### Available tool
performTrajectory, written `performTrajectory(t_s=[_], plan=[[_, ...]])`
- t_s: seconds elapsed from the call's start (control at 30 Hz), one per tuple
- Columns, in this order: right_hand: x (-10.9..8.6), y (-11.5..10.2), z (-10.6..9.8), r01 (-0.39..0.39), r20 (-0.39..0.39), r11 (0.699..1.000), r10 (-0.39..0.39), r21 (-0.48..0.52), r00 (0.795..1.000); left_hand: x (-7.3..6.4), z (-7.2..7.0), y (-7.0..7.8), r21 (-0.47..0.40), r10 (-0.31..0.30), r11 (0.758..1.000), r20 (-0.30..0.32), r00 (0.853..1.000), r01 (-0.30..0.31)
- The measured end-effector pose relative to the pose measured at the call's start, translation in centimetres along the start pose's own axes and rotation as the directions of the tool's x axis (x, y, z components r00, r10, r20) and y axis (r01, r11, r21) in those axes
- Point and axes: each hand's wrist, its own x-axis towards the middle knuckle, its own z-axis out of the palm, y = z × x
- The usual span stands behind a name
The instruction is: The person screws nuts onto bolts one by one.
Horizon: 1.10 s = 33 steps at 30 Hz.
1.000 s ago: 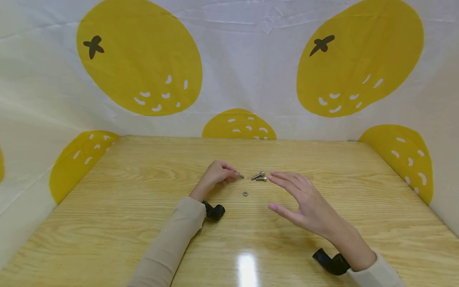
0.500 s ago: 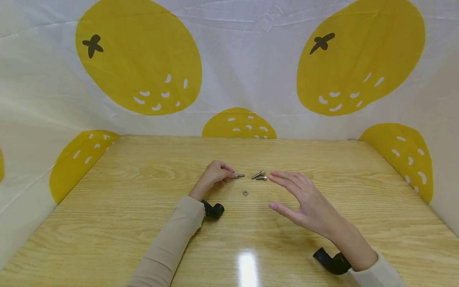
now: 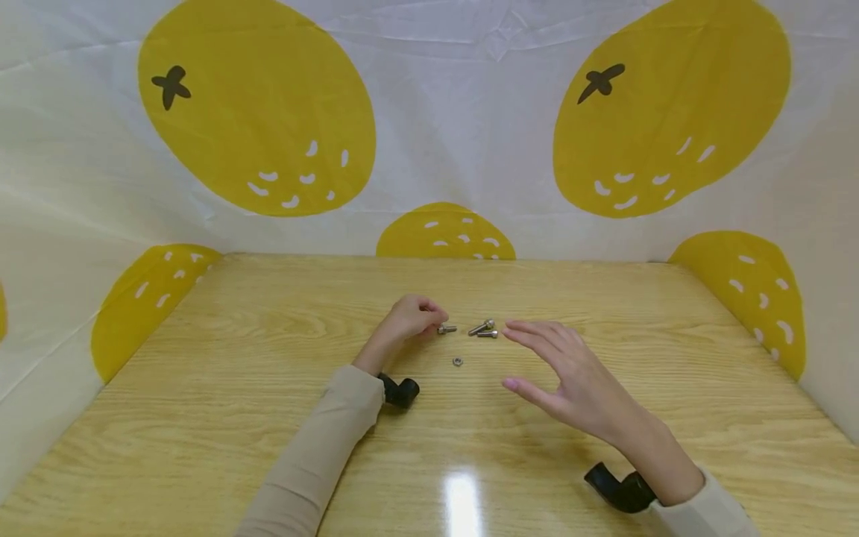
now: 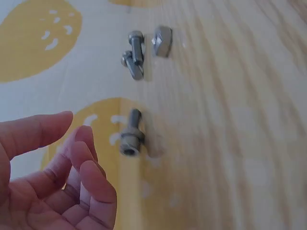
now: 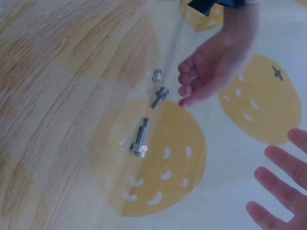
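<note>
My left hand [image 3: 412, 319] is beside a short bolt [image 4: 131, 141] that lies on the table. In the left wrist view its fingers are loosely bent, thumb apart, and hold nothing; a gap shows between them and the bolt. A ring, seemingly a nut, sits round that bolt's shank near the head. Just right of it lie two more socket-head bolts [image 3: 482, 327], one partly across the other. A loose hex nut [image 3: 458, 362] is nearer to me. My right hand [image 3: 570, 373] hovers right of the bolts, fingers spread and straight, touching nothing.
The wood-grain table [image 3: 268, 447] reaches back to a white cloth [image 3: 463, 112] printed with yellow fruit, which also hangs at both sides. Black curved pieces [image 3: 403, 393] stick out at both wrists.
My left hand has let go of the bolt and drawn slightly back and up, so more of the bolt shows. The right hand stays in place.
</note>
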Motion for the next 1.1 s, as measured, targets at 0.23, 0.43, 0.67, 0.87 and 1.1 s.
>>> performTrajectory(t_s=[0.23,0.43,0.67,0.87,1.1], plan=[[0.0,0.2,-0.1,-0.004,-0.01,1.0,0.004,0.005,1.0,0.7,1.3,3.2,0.222,0.165,0.957,0.117,0.979,-0.188],[0.0,0.2,-0.3,0.002,-0.032,1.0,-0.002,0.005,0.999,1.9,3.1,5.7,0.418,0.261,0.839,0.252,0.932,-0.348],[-0.1,0.3,-0.6,0.007,-0.053,1.0,-0.007,0.002,0.999,2.8,5.1,6.8,0.553,0.21,0.751,0.32,0.924,-0.362],[-0.1,0.3,-0.8,0.007,-0.059,1.0,-0.006,0.006,0.998,3.0,5.5,6.5,0.588,0.187,0.725,0.332,0.925,-0.358],[-0.2,0.4,-0.8,0.01,-0.056,1.0,-0.009,0.01,0.998,3.2,6.2,5.9,0.602,0.156,0.723,0.335,0.929,-0.338]])
